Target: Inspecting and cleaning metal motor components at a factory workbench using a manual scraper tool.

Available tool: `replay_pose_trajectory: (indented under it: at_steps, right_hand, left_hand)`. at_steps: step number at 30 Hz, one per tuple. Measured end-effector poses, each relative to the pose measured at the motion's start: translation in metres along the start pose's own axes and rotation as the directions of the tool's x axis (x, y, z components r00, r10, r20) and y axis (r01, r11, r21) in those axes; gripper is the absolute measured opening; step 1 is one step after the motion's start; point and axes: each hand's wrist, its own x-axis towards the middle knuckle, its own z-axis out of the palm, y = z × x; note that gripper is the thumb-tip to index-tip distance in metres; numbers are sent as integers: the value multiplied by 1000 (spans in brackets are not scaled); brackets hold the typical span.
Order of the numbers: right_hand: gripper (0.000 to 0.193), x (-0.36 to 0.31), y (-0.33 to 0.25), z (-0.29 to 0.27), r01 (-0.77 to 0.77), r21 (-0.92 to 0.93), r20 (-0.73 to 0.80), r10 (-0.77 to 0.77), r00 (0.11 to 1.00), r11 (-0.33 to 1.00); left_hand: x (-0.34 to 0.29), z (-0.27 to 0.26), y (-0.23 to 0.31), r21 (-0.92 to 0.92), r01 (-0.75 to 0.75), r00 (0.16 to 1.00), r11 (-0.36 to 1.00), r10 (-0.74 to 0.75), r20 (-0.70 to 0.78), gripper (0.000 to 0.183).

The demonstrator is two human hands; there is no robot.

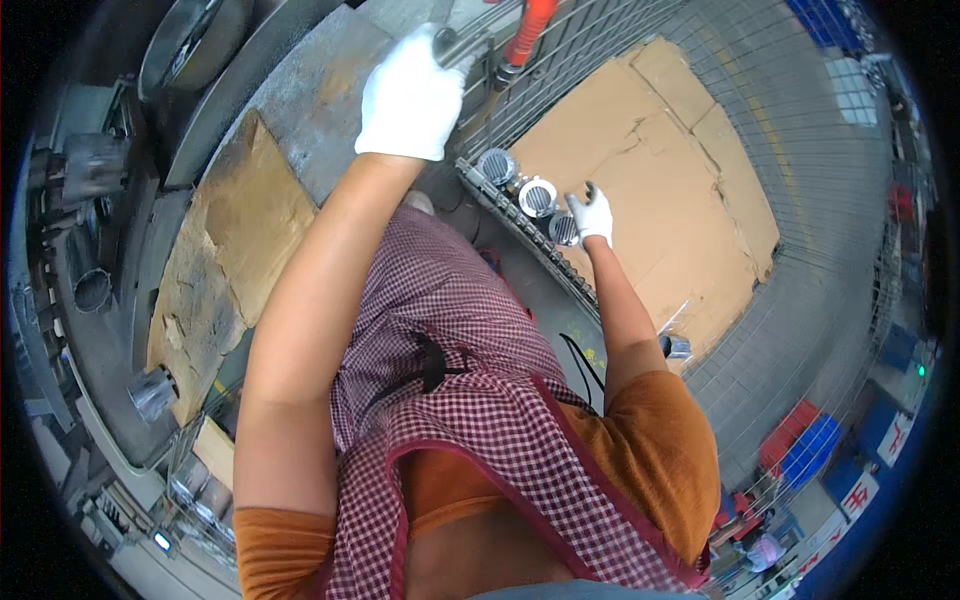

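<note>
My left hand (412, 98), in a white glove, is raised at the upper middle, its fingers closed around a grey metal rod (462, 46) at the wire cage's near corner. The rest of the rod is partly hidden. My right hand (592, 215), also gloved, hovers over the cardboard sheet (660, 200) with thumb and fingers apart and nothing seen between them. Beside it, along the cage's near edge, stand round metal cylinders with slatted ends: one (563, 229) nearest my hand, a white-rimmed one (538, 197), and another (496, 166) farther left.
Wire mesh walls (790, 150) surround the cardboard. An orange-red hose (530, 35) hangs by my left hand. One more metal cylinder (676, 346) lies beyond my right forearm. At left are a stained board (240, 210), machinery and a metal cylinder (152, 394). Red and blue bins (805, 445) stand right.
</note>
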Motion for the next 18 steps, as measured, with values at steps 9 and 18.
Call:
replay_pose_trajectory:
  at_steps: [9,18]
  right_hand:
    - [32,-81,-309,-156,937,-77,-705,-683,191,342]
    - [43,-41,-360,-137,827,-352,-249,-895,369,439]
  left_hand:
    - [-16,-26,16,57,86,923,995,-101,372,51]
    - [-78,-133,-50,140,-43,999,989,42,7,30]
